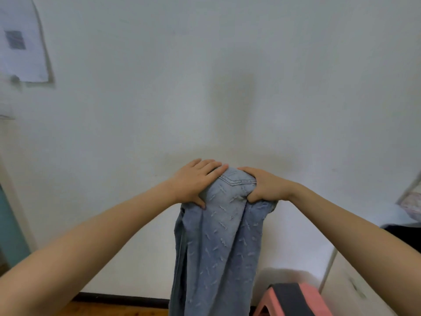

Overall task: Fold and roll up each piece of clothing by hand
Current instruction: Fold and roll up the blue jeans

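At arm's length before the white wall (227, 87), I record the jeans (218, 236) held up in the air, resting on no surface. Both hands meet at the garment's upper end, just beside each other and level, so neither is the nearer.

Left hand (196, 182): fingers laid over the top of the cloth, thumb clamped against its near face below, so the fabric is held between them. Right hand (264, 185): fingers curled tight into a bunched fistful of denim.

Governing relation: the jeans hang straight down from the hands, long axis vertical. The lower end passes out of the bottom of the view, so I cannot see how it ends. A stitched pocket corner shows between the hands. I judge from it that the seat end is uppermost.

Material: pale blue denim, fairly heavy, its face covered with short frayed nicks. It falls in long soft folds, and the legs appear to lie together.

Assessment: folding has not begun. The next move needs this vertical length laid out flat. A pink stool (293, 299) with a dark top stands low on the right, near the hanging cloth.
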A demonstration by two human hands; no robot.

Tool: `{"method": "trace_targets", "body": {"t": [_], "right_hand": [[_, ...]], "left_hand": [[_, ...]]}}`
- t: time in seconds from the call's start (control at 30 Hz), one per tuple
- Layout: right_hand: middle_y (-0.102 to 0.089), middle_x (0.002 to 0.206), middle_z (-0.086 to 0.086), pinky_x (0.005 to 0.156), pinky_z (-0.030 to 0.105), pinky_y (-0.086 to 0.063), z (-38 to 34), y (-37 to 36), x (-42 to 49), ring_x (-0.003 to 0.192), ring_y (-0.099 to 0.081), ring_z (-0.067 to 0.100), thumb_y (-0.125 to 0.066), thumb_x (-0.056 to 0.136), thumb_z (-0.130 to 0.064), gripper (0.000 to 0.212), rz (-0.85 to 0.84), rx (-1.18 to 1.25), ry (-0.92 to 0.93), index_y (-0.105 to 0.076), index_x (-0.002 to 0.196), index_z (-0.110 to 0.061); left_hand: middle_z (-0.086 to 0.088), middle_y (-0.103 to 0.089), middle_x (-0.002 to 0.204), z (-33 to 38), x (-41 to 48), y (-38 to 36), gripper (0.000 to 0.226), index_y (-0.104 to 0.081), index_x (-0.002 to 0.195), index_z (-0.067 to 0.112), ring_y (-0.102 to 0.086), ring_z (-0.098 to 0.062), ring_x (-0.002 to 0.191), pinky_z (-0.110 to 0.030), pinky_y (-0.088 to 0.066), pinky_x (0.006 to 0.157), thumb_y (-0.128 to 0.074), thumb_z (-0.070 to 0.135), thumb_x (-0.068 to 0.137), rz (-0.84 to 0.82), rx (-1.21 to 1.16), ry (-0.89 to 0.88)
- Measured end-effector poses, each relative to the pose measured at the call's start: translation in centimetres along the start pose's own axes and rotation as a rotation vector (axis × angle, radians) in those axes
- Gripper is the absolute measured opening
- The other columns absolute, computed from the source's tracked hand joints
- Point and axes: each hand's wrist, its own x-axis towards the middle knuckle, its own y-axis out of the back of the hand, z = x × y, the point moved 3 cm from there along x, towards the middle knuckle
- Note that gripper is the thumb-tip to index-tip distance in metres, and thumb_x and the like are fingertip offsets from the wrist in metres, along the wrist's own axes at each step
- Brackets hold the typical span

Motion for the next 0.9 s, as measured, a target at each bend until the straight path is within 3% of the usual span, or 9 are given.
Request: {"method": "trace_targets", "body": {"t": [0.1, 0.17, 0.23, 0.33, 0.47, 0.57, 0.73, 0.8, 0.9], "right_hand": [[-0.060, 0.119, -0.003, 0.086, 0.028, -0.052, -0.1, -0.1, 0.2, 0.105, -0.060, 0.013, -0.068, 0.056, -0.014, 0.076, -0.035, 0.014, -0.014, -0.047, 0.127, -0.032], [-0.060, 0.121, -0.002, 0.089, 0.033, -0.052, -0.2, -0.1, 0.1, 0.107, -0.060, 0.014, -0.068, 0.057, -0.014, 0.078, -0.106, 0.005, -0.037, -0.045, 0.130, -0.031], [-0.058, 0.124, -0.002, 0.095, 0.039, -0.051, -0.5, 0.0, 0.1, 0.111, -0.059, 0.016, -0.069, 0.058, -0.017, 0.085, -0.205, -0.065, -0.069, -0.039, 0.136, -0.030], [-0.047, 0.138, -0.006, 0.102, 0.039, -0.046, -0.6, 0.7, 0.4, 0.120, -0.052, 0.016, -0.075, 0.059, -0.025, 0.101, -0.275, -0.243, -0.099, -0.025, 0.146, -0.037], [-0.033, 0.150, -0.005, 0.109, 0.039, -0.037, 0.0, 2.6, -0.2, 0.133, -0.040, 0.020, -0.082, 0.070, -0.037, 0.103, -0.119, -0.524, -0.139, -0.018, 0.150, -0.033], [-0.025, 0.155, 0.004, 0.116, 0.052, -0.015, -0.3, 1.7, -1.3, 0.141, -0.027, 0.023, -0.068, 0.078, -0.048, 0.097, 0.046, -0.812, -0.060, -0.012, 0.152, -0.023], [0.007, 0.161, 0.011, 0.114, 0.060, 0.004, -1.0, -4.4, -1.8, 0.147, 0.003, 0.036, -0.067, 0.067, -0.068, 0.127, 0.253, -0.946, 0.059, 0.021, 0.149, -0.028], [0.004, 0.161, 0.014, 0.112, 0.062, 0.002, 0.0, -4.9, -1.4, 0.146, -0.002, 0.041, -0.073, 0.063, -0.065, 0.130, 0.322, -0.952, 0.065, 0.022, 0.146, -0.034], [-0.038, 0.149, 0.017, 0.107, 0.063, -0.026, 0.9, -4.2, -1.1, 0.131, -0.043, 0.040, -0.084, 0.051, -0.054, 0.128, 0.413, -0.992, 0.199, -0.006, 0.149, -0.028]], "left_hand": [[-0.010, -0.020, 0.154, 1.6, 0.5, -0.4, 0.130, 0.003, 0.151, 0.007, -0.019, -0.029, 0.143, -0.049, -0.018, 0.116, -0.076, 0.060, 0.063, -0.063, 0.022, 0.191], [-0.008, -0.032, 0.146, 1.8, 0.4, -0.5, 0.131, 0.003, 0.151, 0.011, -0.035, -0.029, 0.132, -0.045, -0.034, 0.108, -0.075, 0.062, 0.061, -0.060, -0.037, 0.203], [-0.005, -0.044, 0.133, 1.3, 0.2, -0.8, 0.119, -0.001, 0.152, 0.019, -0.048, -0.027, 0.117, -0.041, -0.046, 0.093, -0.072, 0.058, 0.066, -0.056, -0.141, 0.199], [0.000, -0.053, 0.124, 1.0, 0.1, -1.5, 0.096, -0.017, 0.145, 0.032, -0.056, -0.025, 0.107, -0.039, -0.051, 0.083, -0.071, 0.046, 0.067, -0.044, -0.326, 0.249], [0.001, -0.059, 0.120, 0.4, 0.3, -1.5, 0.085, -0.034, 0.136, 0.027, -0.058, -0.024, 0.105, -0.039, -0.051, 0.084, -0.076, 0.027, 0.062, -0.065, -0.587, 0.338], [-0.002, -0.058, 0.122, -0.3, 0.3, -1.7, 0.086, -0.036, 0.136, 0.023, -0.057, -0.024, 0.107, -0.040, -0.050, 0.089, -0.079, 0.021, 0.062, -0.120, -0.717, 0.409], [-0.003, -0.058, 0.116, 0.2, 1.3, -1.1, 0.082, -0.042, 0.131, 0.020, -0.059, -0.023, 0.103, -0.042, -0.055, 0.087, -0.083, 0.015, 0.060, -0.207, -0.924, 0.435], [-0.002, -0.060, 0.115, 0.3, 1.5, -1.1, 0.077, -0.045, 0.127, 0.019, -0.061, -0.022, 0.102, -0.041, -0.056, 0.085, -0.085, 0.013, 0.061, -0.281, -1.022, 0.427], [-0.002, -0.062, 0.117, 0.3, 1.3, -1.3, 0.072, -0.049, 0.126, 0.018, -0.062, -0.020, 0.105, -0.038, -0.056, 0.086, -0.086, 0.011, 0.064, -0.404, -1.166, 0.389]]}}
